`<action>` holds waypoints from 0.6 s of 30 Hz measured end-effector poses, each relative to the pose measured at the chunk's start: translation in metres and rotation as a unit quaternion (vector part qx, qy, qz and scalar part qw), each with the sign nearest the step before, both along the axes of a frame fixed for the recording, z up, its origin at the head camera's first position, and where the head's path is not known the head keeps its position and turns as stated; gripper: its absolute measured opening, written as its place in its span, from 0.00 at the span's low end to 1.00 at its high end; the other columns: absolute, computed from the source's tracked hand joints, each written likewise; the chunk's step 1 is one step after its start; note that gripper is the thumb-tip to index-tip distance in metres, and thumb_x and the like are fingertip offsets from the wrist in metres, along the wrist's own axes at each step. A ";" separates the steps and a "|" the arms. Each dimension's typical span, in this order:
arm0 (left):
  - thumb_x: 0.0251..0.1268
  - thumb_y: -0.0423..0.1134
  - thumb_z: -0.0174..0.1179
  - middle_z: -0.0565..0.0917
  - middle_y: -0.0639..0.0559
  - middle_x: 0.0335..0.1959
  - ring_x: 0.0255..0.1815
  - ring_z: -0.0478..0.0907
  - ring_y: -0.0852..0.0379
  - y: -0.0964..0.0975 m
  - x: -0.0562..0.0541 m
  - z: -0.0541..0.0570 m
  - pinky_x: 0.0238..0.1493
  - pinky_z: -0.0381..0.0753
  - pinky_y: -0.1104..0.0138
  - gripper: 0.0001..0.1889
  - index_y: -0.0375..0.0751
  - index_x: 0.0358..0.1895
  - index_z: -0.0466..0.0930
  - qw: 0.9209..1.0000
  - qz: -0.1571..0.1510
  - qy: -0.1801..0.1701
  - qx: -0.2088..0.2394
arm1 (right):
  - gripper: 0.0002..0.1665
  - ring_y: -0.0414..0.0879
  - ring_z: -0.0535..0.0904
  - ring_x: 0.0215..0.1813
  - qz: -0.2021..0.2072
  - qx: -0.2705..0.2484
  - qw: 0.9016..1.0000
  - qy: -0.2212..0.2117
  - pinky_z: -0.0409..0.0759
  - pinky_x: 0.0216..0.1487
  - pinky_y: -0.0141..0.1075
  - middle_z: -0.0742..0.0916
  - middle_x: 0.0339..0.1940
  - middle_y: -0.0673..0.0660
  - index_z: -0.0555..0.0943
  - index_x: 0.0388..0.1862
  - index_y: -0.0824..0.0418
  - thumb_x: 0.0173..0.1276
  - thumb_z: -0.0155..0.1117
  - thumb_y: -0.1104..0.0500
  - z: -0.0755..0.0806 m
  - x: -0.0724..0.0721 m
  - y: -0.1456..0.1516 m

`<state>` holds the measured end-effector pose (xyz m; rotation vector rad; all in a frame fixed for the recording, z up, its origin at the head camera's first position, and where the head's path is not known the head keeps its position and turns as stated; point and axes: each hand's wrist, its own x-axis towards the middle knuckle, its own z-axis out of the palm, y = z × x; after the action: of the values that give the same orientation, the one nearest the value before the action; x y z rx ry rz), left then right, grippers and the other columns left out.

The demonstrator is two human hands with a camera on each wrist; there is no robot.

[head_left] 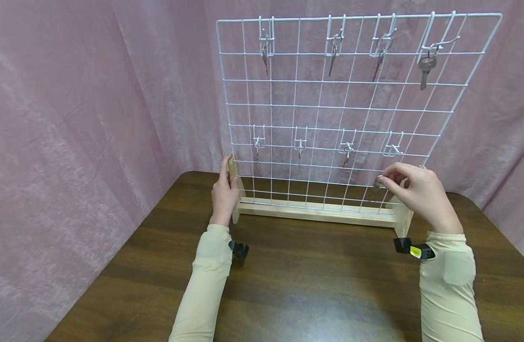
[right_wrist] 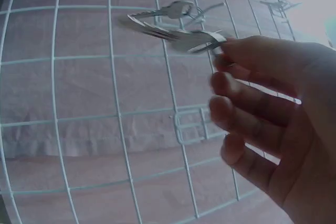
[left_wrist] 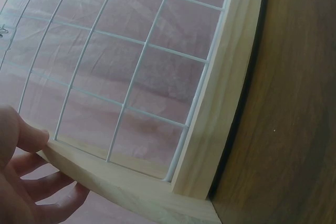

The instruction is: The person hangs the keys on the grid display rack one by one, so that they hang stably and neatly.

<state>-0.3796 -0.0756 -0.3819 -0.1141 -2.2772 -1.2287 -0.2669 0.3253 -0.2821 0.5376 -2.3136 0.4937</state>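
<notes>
A white wire grid rack (head_left: 317, 107) stands upright in a pale wooden base (head_left: 317, 213). My left hand (head_left: 224, 195) grips the base's left side post (head_left: 232, 171), thumb and fingers on opposite faces in the left wrist view. Near the grid's lower right, my right hand (head_left: 416, 190) pinches a key (right_wrist: 191, 41) by its ring between thumb and index finger; the key is blurred. Just above that hand is a bare white hook (head_left: 392, 149), the rightmost of the lower row. Keys hang from the other lower hooks, such as the leftmost key (head_left: 257, 152).
The upper hooks also carry keys, including the rightmost upper key (head_left: 425, 71). The rack stands on a dark wooden table (head_left: 313, 280). A pink curtain (head_left: 116, 95) hangs behind and to the left.
</notes>
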 end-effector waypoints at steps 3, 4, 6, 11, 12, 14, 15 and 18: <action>0.73 0.33 0.51 0.82 0.37 0.55 0.38 0.85 0.37 0.000 0.000 0.000 0.36 0.82 0.47 0.33 0.70 0.73 0.53 1.000 0.002 0.000 0.000 | 0.05 0.24 0.69 0.25 0.012 0.011 1.000 -0.018 0.65 0.40 0.29 0.83 0.21 0.48 0.83 0.30 0.58 0.58 0.70 0.67 -0.001 -0.003 -0.001; 0.73 0.34 0.51 0.82 0.37 0.55 0.37 0.85 0.37 0.000 0.000 0.000 0.36 0.82 0.47 0.33 0.70 0.73 0.52 1.000 0.001 -0.001 -0.001 | 0.05 0.24 0.70 0.25 0.013 0.014 1.000 -0.020 0.66 0.40 0.31 0.84 0.21 0.49 0.83 0.31 0.58 0.58 0.70 0.67 -0.002 -0.004 -0.001; 0.73 0.34 0.51 0.82 0.36 0.54 0.36 0.84 0.37 0.000 0.000 0.001 0.35 0.82 0.48 0.33 0.70 0.73 0.52 1.000 0.001 -0.001 -0.002 | 0.05 0.23 0.71 0.25 0.012 0.014 1.000 -0.020 0.67 0.41 0.30 0.85 0.21 0.50 0.83 0.31 0.58 0.58 0.70 0.67 -0.002 -0.004 -0.001; 0.73 0.34 0.50 0.82 0.37 0.53 0.35 0.84 0.38 0.000 0.000 0.002 0.33 0.81 0.49 0.33 0.70 0.73 0.52 1.000 0.004 -0.001 -0.005 | 0.03 0.23 0.71 0.25 -0.014 -0.002 0.999 -0.031 0.69 0.30 0.16 0.87 0.25 0.53 0.83 0.32 0.60 0.60 0.69 0.65 0.000 -0.002 0.001; 0.73 0.34 0.50 0.82 0.37 0.53 0.35 0.84 0.38 0.000 0.000 0.002 0.33 0.81 0.49 0.33 0.70 0.73 0.52 1.000 0.005 -0.001 -0.006 | 0.02 0.22 0.71 0.25 -0.019 -0.008 0.999 -0.032 0.68 0.29 0.15 0.87 0.25 0.54 0.83 0.32 0.60 0.61 0.69 0.65 0.000 -0.001 0.001; 0.73 0.34 0.51 0.82 0.37 0.53 0.36 0.84 0.38 0.000 -0.001 0.001 0.34 0.81 0.48 0.33 0.70 0.73 0.53 1.000 0.005 0.000 -0.005 | 0.03 0.20 0.70 0.26 -0.027 -0.016 0.999 -0.026 0.68 0.30 0.14 0.88 0.26 0.56 0.83 0.33 0.61 0.61 0.69 0.64 0.001 0.001 0.001; 0.73 0.34 0.51 0.82 0.37 0.53 0.36 0.84 0.38 0.000 -0.001 0.001 0.35 0.81 0.48 0.33 0.71 0.72 0.52 1.000 0.005 -0.002 -0.005 | 0.03 0.18 0.69 0.26 -0.028 -0.021 0.999 -0.018 0.68 0.30 0.14 0.88 0.27 0.57 0.83 0.33 0.62 0.61 0.69 0.64 0.001 0.001 0.002; 0.73 0.34 0.51 0.82 0.37 0.54 0.37 0.84 0.38 0.000 -0.001 0.000 0.35 0.81 0.48 0.33 0.71 0.72 0.52 1.000 0.004 -0.003 -0.003 | 0.03 0.13 0.66 0.28 -0.030 -0.048 0.998 0.017 0.68 0.31 0.13 0.88 0.27 0.53 0.84 0.33 0.63 0.60 0.70 0.66 0.001 0.001 0.001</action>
<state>-0.3811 -0.0753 -0.3815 -0.1048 -2.2851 -1.2193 -0.2660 0.3268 -0.2813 0.4258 -2.2545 0.5590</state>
